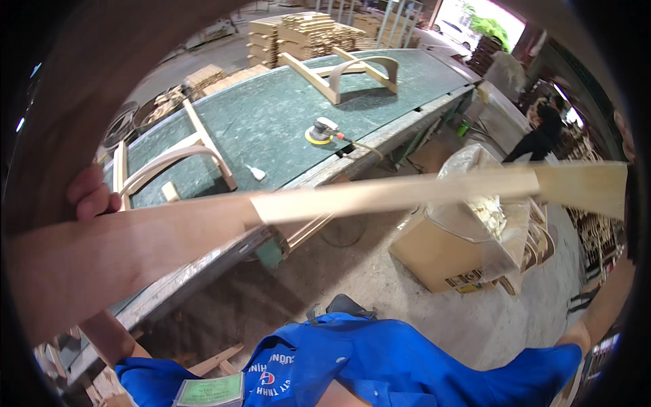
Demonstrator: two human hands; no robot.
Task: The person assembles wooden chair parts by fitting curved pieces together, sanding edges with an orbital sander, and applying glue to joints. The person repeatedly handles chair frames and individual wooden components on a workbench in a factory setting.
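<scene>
Wooden piece (pixel 407 193), long and pale, crosses our view from nine o'clock to three o'clock, very close to the camera and held up above the floor. Our left hand (pixel 91 193) grips it at nine o'clock, fingers (pixel 88 186) curled over its top edge. Our right hand is out of sight: only the right forearm (pixel 603 305) shows, rising along the rim at four o'clock toward the far end of the piece, so we cannot tell how that hand is set.

Behind the piece, from ten to one o'clock, runs a long workbench (pixel 285 115) with a green top. On it, near the centre at twelve o'clock, rests an orbital sander (pixel 321 131) with a yellow pad. A curved wooden frame (pixel 176 159) lies on the bench at ten o'clock, and another frame (pixel 349 71) lies at twelve o'clock, well apart from the first. Stacks of cut wood (pixel 305 34) stand beyond the bench.

At three o'clock, below the piece, a cardboard box (pixel 441 254) lined with clear plastic sits on the concrete floor and holds small pale offcuts. Our blue shirt (pixel 380 359) fills six o'clock. Another person (pixel 542 132) in dark clothes is at two o'clock, far off.
</scene>
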